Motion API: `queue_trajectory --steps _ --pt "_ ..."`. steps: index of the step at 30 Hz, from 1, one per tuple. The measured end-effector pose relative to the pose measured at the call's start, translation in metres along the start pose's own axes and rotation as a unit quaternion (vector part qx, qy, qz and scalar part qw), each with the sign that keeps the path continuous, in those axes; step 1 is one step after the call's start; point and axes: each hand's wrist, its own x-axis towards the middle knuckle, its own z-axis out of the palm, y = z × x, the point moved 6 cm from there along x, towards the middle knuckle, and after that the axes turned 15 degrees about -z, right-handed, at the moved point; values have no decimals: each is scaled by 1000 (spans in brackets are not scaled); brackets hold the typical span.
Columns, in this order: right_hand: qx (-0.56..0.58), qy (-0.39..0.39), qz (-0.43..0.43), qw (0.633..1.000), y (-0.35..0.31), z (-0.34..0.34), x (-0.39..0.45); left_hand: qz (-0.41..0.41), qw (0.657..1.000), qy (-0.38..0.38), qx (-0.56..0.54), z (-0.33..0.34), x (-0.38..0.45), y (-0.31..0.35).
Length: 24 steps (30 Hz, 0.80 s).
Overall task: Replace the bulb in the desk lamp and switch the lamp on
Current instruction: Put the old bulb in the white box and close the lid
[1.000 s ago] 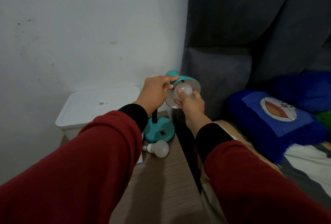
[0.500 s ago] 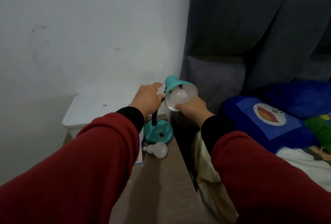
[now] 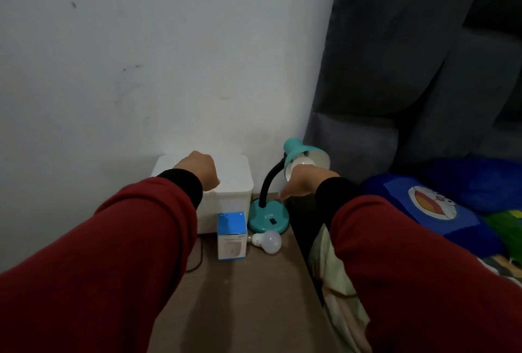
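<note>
1. Two hands reach forward over a brown table [image 3: 240, 296], both in red sleeves with black cuffs.
2. Left hand [image 3: 199, 170] is curled into a loose fist, grasping nothing, held above a white lidded box [image 3: 234, 183] that stands against the wall.
3. Right hand [image 3: 303, 183] is relaxed and empty, fingers pointing down and toward the left, just below the lamp shade [image 3: 306, 155]; whether it touches the bulb cannot be told.
4. Fitted bulb [image 3: 299, 166] sits in the shade of the teal desk lamp [image 3: 268, 218], directly above the right hand, and is unlit.
5. Lamp base stands below and left of the right hand, its black gooseneck curving up to the shade.
6. Spare bulb [image 3: 268, 241] lies on its side in front of the base, touching a blue-and-white carton [image 3: 232, 235] below the left hand.
7. Blue cartoon pillow [image 3: 432, 207] lies on the bed to the right of the right hand.
</note>
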Motion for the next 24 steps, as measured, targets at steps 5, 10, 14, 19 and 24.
queue_trajectory --steps 5,10,14,19,24 --pt "-97 37 -43 994 -39 -8 9 -54 998 -2 14 -8 6 -57" --pt "-111 33 -51 992 -61 -5 43 -78 997 -1 19 -1 28 -96" --pt "-108 24 -63 992 -67 5 87 -86 996 -32 -3 16 54 -107" --pt "-55 29 -88 994 -63 27 134 -75 990 -84 -87 51 88 -105" --pt "-18 49 -106 993 -51 52 161 -21 974 -145 -175 83 99 -98"
